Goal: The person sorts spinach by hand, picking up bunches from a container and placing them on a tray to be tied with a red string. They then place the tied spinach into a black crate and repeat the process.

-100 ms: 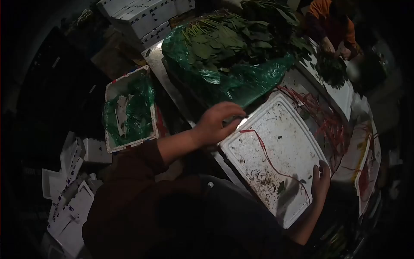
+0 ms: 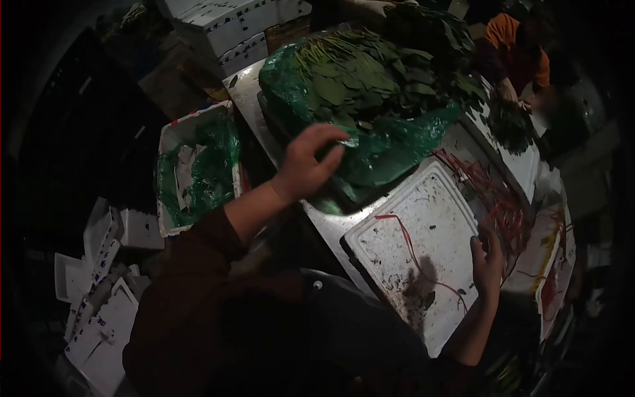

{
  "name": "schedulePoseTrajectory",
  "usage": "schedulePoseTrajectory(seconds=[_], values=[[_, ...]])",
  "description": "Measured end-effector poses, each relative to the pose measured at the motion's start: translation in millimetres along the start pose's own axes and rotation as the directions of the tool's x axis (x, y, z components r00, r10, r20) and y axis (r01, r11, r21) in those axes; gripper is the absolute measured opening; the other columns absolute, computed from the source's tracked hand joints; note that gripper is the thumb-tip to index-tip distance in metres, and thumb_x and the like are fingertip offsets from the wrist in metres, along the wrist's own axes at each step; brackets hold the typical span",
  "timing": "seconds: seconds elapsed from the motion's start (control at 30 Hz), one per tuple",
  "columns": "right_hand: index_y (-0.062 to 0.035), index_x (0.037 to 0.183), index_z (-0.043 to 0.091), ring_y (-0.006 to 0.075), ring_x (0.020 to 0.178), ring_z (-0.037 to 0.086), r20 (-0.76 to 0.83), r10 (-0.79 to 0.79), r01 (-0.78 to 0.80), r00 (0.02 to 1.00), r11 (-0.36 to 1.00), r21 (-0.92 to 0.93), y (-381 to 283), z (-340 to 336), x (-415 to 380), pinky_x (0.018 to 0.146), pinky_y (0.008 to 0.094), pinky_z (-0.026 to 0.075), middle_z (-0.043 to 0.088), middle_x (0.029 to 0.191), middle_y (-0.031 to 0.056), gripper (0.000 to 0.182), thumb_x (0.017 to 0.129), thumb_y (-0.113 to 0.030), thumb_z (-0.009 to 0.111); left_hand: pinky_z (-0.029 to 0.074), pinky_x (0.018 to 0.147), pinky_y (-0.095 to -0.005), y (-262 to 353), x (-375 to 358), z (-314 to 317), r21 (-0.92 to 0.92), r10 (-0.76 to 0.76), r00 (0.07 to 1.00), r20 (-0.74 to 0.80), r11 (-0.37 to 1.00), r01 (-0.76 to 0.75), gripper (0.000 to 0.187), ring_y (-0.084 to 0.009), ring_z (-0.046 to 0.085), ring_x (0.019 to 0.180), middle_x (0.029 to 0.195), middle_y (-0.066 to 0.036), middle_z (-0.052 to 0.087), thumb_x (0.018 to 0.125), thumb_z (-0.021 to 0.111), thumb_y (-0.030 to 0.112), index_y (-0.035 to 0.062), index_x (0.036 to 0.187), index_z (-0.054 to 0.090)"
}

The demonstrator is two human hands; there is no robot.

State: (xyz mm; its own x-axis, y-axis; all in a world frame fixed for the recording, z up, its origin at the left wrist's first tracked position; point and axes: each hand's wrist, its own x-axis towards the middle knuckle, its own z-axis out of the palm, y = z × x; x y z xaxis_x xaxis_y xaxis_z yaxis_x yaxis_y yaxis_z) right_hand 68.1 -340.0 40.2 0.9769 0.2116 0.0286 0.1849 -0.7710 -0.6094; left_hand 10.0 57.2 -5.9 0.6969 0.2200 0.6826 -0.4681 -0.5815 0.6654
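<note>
My left hand [image 2: 309, 162] is over the near edge of the green plastic bag [image 2: 380, 159], thumb and forefinger apart, nothing visible between them. Leafy green stalks [image 2: 357, 76] lie heaped on that bag. My right hand [image 2: 488, 259] hovers by the right edge of a dirty white foam lid [image 2: 413, 228], fingers loosely bent and apart. Across the lid runs a thin red tie strip [image 2: 409, 248], with dark crumbs of soil and leaf bits around it. The hand casts a shadow on the lid's lower part.
A foam box [image 2: 161, 215] lined with green plastic stands left. White cartons [image 2: 225, 33] are stacked at the back, and broken foam pieces [image 2: 106, 331] lie lower left. Red strips [image 2: 506, 225] pile up on the right. Another person [image 2: 516, 59] handles greens at top right.
My left hand has moved up and away from the lid's corner to the green bag. My right hand has shifted slightly up and left along the lid's edge. The view has shifted a little.
</note>
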Motion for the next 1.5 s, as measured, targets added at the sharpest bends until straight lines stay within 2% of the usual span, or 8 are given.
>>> schedulePoseTrajectory(seconds=[0.23, 0.53, 0.87, 0.97, 1.03, 1.13, 1.37, 1.5], values=[[-0.0029, 0.113, 0.056, 0.0323, 0.102, 0.058, 0.135, -0.553, 0.559, 0.822, 0.829, -0.005, -207.3, 102.6, 123.0, 0.088, 0.0364, 0.046, 0.06, 0.11, 0.0155, 0.031, 0.085, -0.014, 0.062, 0.047, 0.088, -0.0386, -168.3, 85.1, -110.5, 0.495, -0.034, 0.999, 0.023, 0.869, 0.019, 0.047, -0.03, 0.052, 0.108, 0.116, -0.006, 0.057, 0.074, 0.05, -0.006, 0.0163, 0.115, 0.057], [-0.0085, 0.116, 0.055, 0.0344, 0.106, 0.053, 0.399, -0.591, 0.708, 0.701, 0.646, -0.286, -329.5, 208.8, 185.8, 0.089, 0.0403, 0.044, 0.057, 0.112, 0.0152, 0.037, 0.083, -0.023, 0.062, 0.048, 0.081, -0.0402, -216.6, 97.3, -149.4, 0.455, -0.024, 0.926, 0.376, 0.876, -0.162, 0.036, -0.0266, 0.054, 0.099, 0.1, -0.002, 0.057, 0.071, 0.06, 0.003, 0.0176, 0.103, 0.058], [-0.0057, 0.113, 0.055, 0.0347, 0.106, 0.052, 0.5, -0.486, 0.682, 0.717, 0.639, -0.356, -357.1, 247.6, 224.2, 0.09, 0.0422, 0.044, 0.058, 0.109, 0.0159, 0.039, 0.084, -0.032, 0.058, 0.049, 0.073, -0.0391, -278.3, 41.8, -217.8, 0.612, -0.041, 0.999, 0.008, 0.79, 0.028, 0.012, -0.031, 0.056, 0.085, 0.083, -0.01, 0.056, 0.07, 0.061, 0.009, 0.0077, 0.082, 0.058], [-0.0043, 0.116, 0.055, 0.0345, 0.105, 0.055, 0.541, -0.427, 0.649, 0.724, 0.687, -0.327, -360.3, 250.1, 238.5, 0.089, 0.0404, 0.045, 0.058, 0.112, 0.0178, 0.041, 0.084, -0.029, 0.059, 0.049, 0.07, -0.0389, -335.4, 0.1, -215.5, 0.54, -0.393, 0.919, 0.037, 0.781, 0.313, 0.012, -0.032, 0.058, 0.08, 0.082, -0.011, 0.06, 0.071, 0.059, 0.009, 0.006, 0.083, 0.06], [-0.0032, 0.117, 0.056, 0.0341, 0.102, 0.058, 0.553, -0.397, 0.625, 0.733, 0.713, -0.317, -361.5, 248.8, 245.8, 0.088, 0.0388, 0.046, 0.059, 0.113, 0.0195, 0.04, 0.084, -0.026, 0.06, 0.049, 0.068, -0.0385, -359.3, -15.3, -218.0, 0.006, -0.771, 0.616, 0.162, 0.625, 0.781, 0.019, -0.0318, 0.06, 0.076, 0.085, -0.012, 0.063, 0.074, 0.057, 0.01, 0.0048, 0.091, 0.062], [-0.0034, 0.119, 0.055, 0.0333, 0.104, 0.058, 0.544, -0.348, 0.546, 0.763, 0.798, -0.255, -360.8, 245.5, 263.2, 0.09, 0.0385, 0.045, 0.06, 0.114, 0.0193, 0.042, 0.084, -0.026, 0.061, 0.05, 0.07, -0.036, -348.0, -14.2, -229.1, 0.324, -0.625, 0.639, -0.448, 0.552, 0.768, 0.024, -0.026, 0.062, 0.079, 0.09, -0.012, 0.065, 0.076, 0.058, 0.012, 0.004, 0.098, 0.062], [-0.0112, 0.131, 0.045, 0.0326, 0.122, 0.045, 0.136, -0.247, 0.278, 0.959, 0.735, -0.619, -344.4, 243.2, 344.8, 0.1, 0.0499, 0.035, 0.051, 0.13, 0.0147, 0.054, 0.088, -0.043, 0.051, 0.042, 0.089, -0.0268, -205.1, 84.7, -145.4, -0.541, -0.632, 0.769, 0.097, 0.615, 0.573, 0.047, -0.0148, 0.054, 0.101, 0.113, -0.007, 0.056, 0.084, 0.063, 0.017, -0.0023, 0.125, 0.049], [-0.0113, 0.13, 0.045, 0.0317, 0.122, 0.046, 0.141, -0.079, 0.154, 0.987, 0.724, -0.672, -347.8, 248.8, 372.8, 0.101, 0.0506, 0.033, 0.05, 0.132, 0.0147, 0.059, 0.088, -0.053, 0.047, 0.042, 0.093, -0.0345, -190.5, 117.5, -117.3, -0.417, -0.673, 0.731, 0.114, 0.635, 0.65, 0.07, -0.0254, 0.054, 0.109, 0.123, -0.018, 0.054, 0.076, 0.068, 0.03, -0.0016, 0.133, 0.04]])
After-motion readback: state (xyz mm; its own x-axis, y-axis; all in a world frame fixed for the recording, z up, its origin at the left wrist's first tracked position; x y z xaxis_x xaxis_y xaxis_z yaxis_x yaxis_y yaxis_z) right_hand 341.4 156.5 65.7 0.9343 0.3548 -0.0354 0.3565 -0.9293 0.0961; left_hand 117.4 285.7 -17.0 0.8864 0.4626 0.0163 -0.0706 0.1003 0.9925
